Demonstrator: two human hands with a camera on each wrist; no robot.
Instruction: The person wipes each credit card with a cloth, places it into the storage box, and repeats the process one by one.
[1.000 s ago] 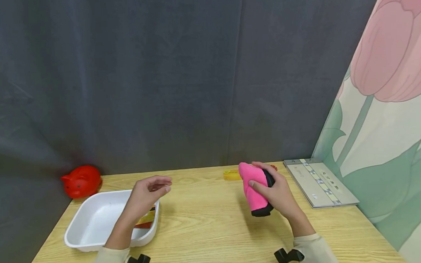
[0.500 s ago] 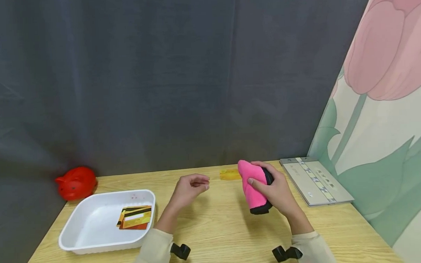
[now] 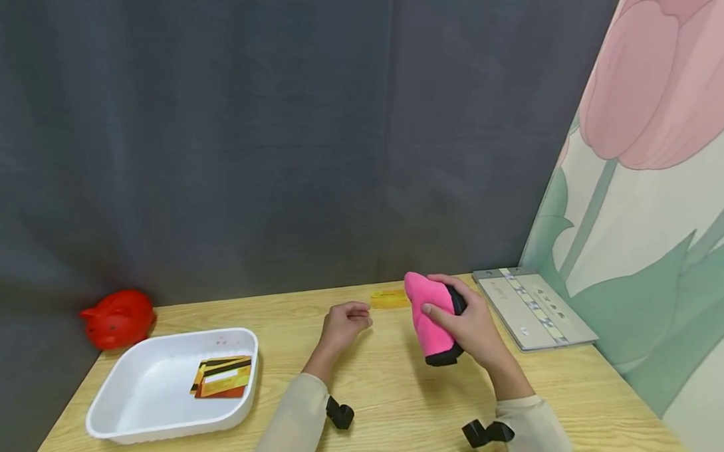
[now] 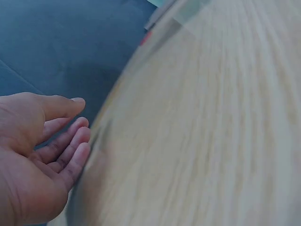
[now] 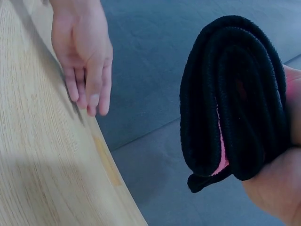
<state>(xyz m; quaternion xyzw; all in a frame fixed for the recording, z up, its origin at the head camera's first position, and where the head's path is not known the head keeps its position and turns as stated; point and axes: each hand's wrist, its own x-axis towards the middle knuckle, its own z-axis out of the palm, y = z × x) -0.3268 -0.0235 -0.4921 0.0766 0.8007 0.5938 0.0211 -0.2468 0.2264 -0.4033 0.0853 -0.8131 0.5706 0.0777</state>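
Observation:
In the head view my right hand [image 3: 473,325] grips a folded pink cloth [image 3: 428,317] with a black edge, above the right half of the table. Up close in the right wrist view, the black edging [image 5: 235,103] shows several folded layers. My left hand [image 3: 343,328] is empty, its fingers loosely bent, in the left wrist view too. It is just left of a flat yellow card [image 3: 390,299] near the table's back edge. Part of the card's right end may be hidden by the cloth.
On the left stands a white plastic tray [image 3: 155,393] with several yellow and orange cards [image 3: 223,377] in it. A red piggy bank [image 3: 120,319] sits behind it. A grey album-like book [image 3: 532,306] lies at right, beside the flowered wall [image 3: 686,241]. A dark curtain [image 3: 246,157] hangs behind.
My left hand has moved right from over the tray toward the yellow card, uncovering the cards in the tray. The right hand still grips the cloth in nearly the same place. The view has shifted slightly.

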